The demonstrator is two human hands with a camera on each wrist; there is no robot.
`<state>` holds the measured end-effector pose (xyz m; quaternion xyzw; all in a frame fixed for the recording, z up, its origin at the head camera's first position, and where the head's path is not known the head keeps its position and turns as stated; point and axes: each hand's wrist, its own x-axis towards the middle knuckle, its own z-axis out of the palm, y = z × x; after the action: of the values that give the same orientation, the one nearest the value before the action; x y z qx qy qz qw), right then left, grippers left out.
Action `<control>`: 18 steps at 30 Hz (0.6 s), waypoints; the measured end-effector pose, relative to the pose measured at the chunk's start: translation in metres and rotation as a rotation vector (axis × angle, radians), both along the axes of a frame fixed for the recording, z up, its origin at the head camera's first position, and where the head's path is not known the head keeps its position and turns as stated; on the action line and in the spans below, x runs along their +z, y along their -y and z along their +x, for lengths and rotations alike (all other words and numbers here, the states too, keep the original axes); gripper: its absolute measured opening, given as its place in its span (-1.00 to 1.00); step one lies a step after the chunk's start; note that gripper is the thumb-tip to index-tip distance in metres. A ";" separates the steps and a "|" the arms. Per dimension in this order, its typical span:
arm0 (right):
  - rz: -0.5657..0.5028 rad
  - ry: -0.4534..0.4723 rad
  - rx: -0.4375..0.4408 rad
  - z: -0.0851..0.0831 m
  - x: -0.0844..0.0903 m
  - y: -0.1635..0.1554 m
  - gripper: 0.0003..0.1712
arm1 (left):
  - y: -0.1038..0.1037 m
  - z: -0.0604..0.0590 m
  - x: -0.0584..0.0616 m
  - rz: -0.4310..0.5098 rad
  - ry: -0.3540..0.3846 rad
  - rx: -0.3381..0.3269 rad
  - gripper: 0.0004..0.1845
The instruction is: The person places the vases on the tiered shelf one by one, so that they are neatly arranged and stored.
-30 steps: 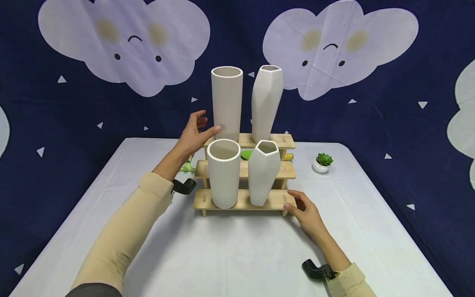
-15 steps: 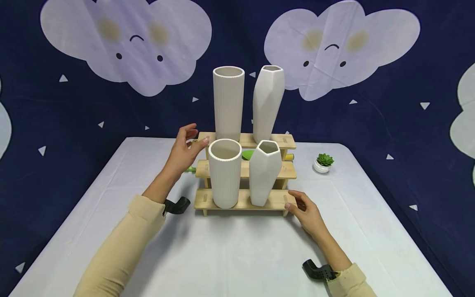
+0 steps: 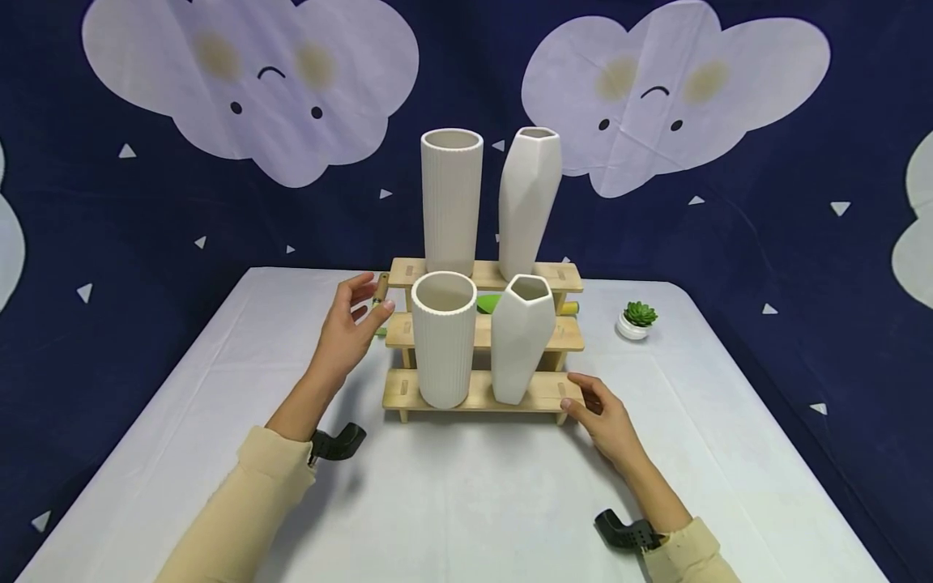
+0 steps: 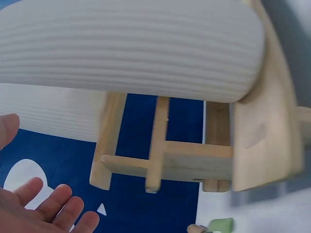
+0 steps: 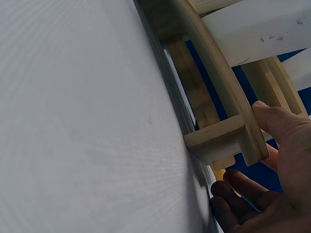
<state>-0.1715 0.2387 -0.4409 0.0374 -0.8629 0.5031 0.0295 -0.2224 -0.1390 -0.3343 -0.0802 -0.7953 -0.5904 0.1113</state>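
A three-step wooden stand [image 3: 481,271] carries white vases. On its top step stand a tall ribbed vase [image 3: 452,202] and a faceted vase [image 3: 530,202]; on the lowest are a second ribbed vase [image 3: 444,348] and a second faceted vase [image 3: 521,344]. My left hand [image 3: 344,330] hovers left of the stand, fingers spread and loosely bent, holding nothing; its fingers [image 4: 60,204] are apart from the wood in the left wrist view. My right hand [image 3: 603,417] holds the right end of the lowest step, its thumb [image 5: 274,119] against the board edge.
A small potted succulent [image 3: 637,319] stands right of the stand. Behind the stand, partly hidden, lie a green blade-like piece [image 3: 487,304], a yellow-ended piece [image 3: 570,308] and a wooden handle [image 3: 381,287]. A dark blue cloud-printed cloth [image 3: 466,48] hangs behind the white table.
My left hand has come away from the upper ribbed vase, moving down and left toward me. My right hand stays at the lowest step, and the vases keep their places.
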 end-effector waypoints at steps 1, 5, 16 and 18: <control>-0.003 0.000 0.001 -0.002 -0.005 -0.002 -0.40 | 0.001 0.002 -0.002 0.005 -0.002 0.000 -0.34; -0.004 0.000 0.002 -0.008 -0.014 -0.007 -0.38 | 0.001 0.011 -0.013 0.011 0.008 0.006 -0.35; 0.012 0.019 -0.006 -0.006 -0.010 -0.007 -0.39 | 0.004 0.030 -0.039 0.011 0.072 0.001 -0.36; 0.014 0.004 -0.007 -0.006 -0.008 -0.007 -0.40 | 0.004 0.032 -0.042 0.005 0.080 0.003 -0.37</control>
<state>-0.1773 0.2457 -0.4492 0.0336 -0.8666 0.4969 0.0290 -0.1903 -0.1429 -0.3760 -0.0550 -0.7979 -0.5949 0.0804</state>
